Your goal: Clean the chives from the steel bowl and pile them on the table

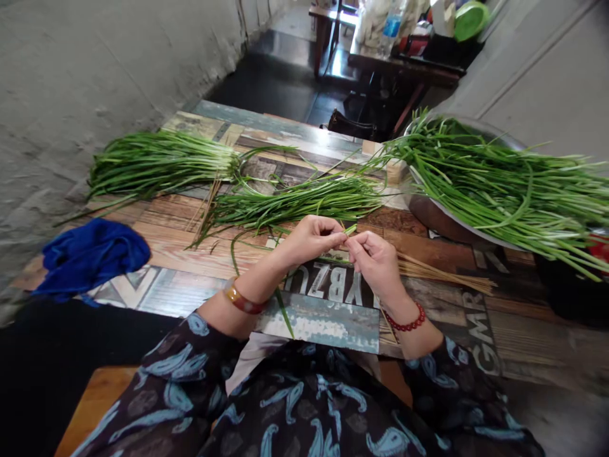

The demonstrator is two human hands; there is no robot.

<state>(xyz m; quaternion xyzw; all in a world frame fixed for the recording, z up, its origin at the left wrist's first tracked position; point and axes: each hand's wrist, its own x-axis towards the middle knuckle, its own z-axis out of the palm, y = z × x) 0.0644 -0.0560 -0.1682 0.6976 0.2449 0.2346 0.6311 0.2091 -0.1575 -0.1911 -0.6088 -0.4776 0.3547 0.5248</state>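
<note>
Between thumb and fingers, my left hand [311, 240] pinches a few garlic chives [351, 229], their cut pale-green ends poking out toward the right. My right hand [377, 259] is closed close beside them, its fingertips at the chive ends. A thin bamboo skewer [389, 324] shows below my right wrist and seems to run up into that grip; my fingers hide its middle. Just beyond both hands lies a loose pile of chives [304, 202]. Long green leaves [284, 311] trail beneath my left forearm. More bamboo skewers [447, 274] lie right of my right hand.
A large metal bowl [440, 216] heaped with chives [504, 178] stands at the right. Another chive bunch [166, 162] lies at the far left, with several skewers [207, 203] near it. A blue cloth [95, 257] rests at the left edge of the patterned wooden table [318, 317].
</note>
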